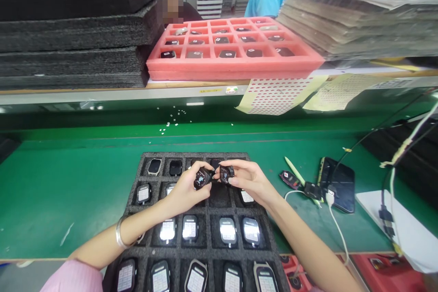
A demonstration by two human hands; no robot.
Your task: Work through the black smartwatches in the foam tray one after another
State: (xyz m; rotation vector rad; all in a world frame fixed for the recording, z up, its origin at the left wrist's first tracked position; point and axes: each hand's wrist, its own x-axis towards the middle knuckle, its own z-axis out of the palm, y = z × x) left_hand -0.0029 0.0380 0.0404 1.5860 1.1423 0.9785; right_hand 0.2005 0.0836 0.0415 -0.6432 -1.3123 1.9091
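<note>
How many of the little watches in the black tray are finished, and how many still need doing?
Looks done: most pockets of the black foam tray hold watch bodies with lit white screens. In hand: the left hand and right hand each hold a small dark watch body over the tray. Left: two dark-screened watches at the tray's far edge, and the pink foam tray on the shelf holds more.

No legible text, brand or number found anywhere. Lit watch screens (227, 230) in the black foam tray (135, 200) too blurred for reading. Yellow label (211, 91) on the shelf edge likewise illegible.
</note>
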